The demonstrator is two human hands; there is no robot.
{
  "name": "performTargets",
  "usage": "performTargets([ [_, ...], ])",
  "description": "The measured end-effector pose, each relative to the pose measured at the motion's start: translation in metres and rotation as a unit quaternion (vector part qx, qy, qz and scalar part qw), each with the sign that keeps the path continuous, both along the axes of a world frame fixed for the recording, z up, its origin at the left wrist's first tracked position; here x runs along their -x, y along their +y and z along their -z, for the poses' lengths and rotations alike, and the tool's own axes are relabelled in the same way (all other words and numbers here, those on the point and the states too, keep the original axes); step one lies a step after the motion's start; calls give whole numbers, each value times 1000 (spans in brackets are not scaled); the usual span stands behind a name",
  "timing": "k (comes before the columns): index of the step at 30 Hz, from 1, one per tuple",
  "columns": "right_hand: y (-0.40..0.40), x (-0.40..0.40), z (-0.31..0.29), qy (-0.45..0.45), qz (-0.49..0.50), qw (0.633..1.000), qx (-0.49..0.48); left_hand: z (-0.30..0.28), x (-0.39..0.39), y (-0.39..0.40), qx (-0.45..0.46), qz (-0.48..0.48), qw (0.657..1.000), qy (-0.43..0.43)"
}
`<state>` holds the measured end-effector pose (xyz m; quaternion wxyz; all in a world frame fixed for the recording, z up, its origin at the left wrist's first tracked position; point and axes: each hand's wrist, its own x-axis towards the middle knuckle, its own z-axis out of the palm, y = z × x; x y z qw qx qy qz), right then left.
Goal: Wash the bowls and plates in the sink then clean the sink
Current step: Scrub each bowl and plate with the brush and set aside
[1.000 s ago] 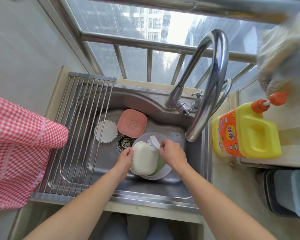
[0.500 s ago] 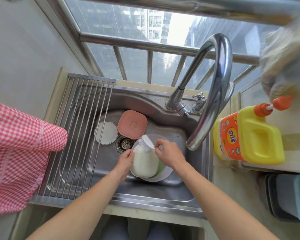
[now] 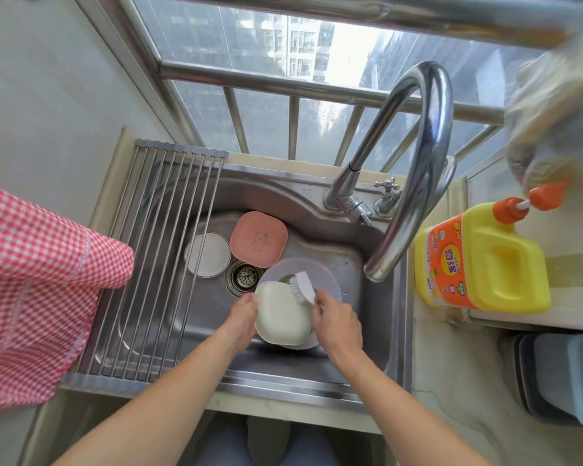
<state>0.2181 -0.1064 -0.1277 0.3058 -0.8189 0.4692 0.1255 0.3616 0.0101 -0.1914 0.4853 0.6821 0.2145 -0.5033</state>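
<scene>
The left hand (image 3: pixel 241 316) grips the left edge of a cream dish (image 3: pixel 283 316), fingers curled round its rim, and holds it tilted just in front of the drain (image 3: pixel 246 276). The right hand (image 3: pixel 337 322) has its fingers wrapped round the handle of a white brush (image 3: pixel 302 286), whose bristles press on the dish's far edge. Under the dish, in front and to the right of the drain, lies a pale round plate (image 3: pixel 320 274) with something green on it.

The dish looks smooth, and a grip at one edge only could let it slip and knock the plate beneath; a hard brush stroke against that one-sided hold would be the likely cause. No water shows at the faucet (image 3: pixel 418 169) spout to the right of the drain, so scrubbed dirt may stay on until rinsing.

Counted in the sink (image 3: pixel 317 210): four dishes. One cream dish in hand, one pale round plate under it, one pink square plate (image 3: pixel 258 238) just behind the drain, one small white round plate (image 3: pixel 207 253) to the drain's left. One brush, one yellow detergent bottle (image 3: pixel 482 260) far right of the drain
</scene>
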Motion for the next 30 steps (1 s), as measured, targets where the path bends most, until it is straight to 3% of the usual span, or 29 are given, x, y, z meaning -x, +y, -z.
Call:
performTargets([
  [4, 28, 1, -12, -82, -95, 992, -30, -9, 1, 3, 12, -41, 999, -1],
  [9, 16, 7, -6, -9, 53, 998, 24, -17, -3, 5, 21, -43, 999, -26],
  [14, 37, -2, -19, -110, -55, 992, -19, -28, 0, -1, 24, -43, 998, -40],
  [18, 18, 2, -10, -30, 77, 997, 14, -24, 2, 6, 38, -15, 998, -44],
  [24, 39, -7, -20, -118, -20, 992, -43, -25, 1, 3, 21, -86, 995, -38],
  [28, 14, -2, -19, -64, 96, 993, -20, -28, 5, -6, 39, -135, 990, -30],
  [30, 7, -1, -21, -55, 85, 995, -1, -29, 6, -11, 39, -151, 987, -35],
])
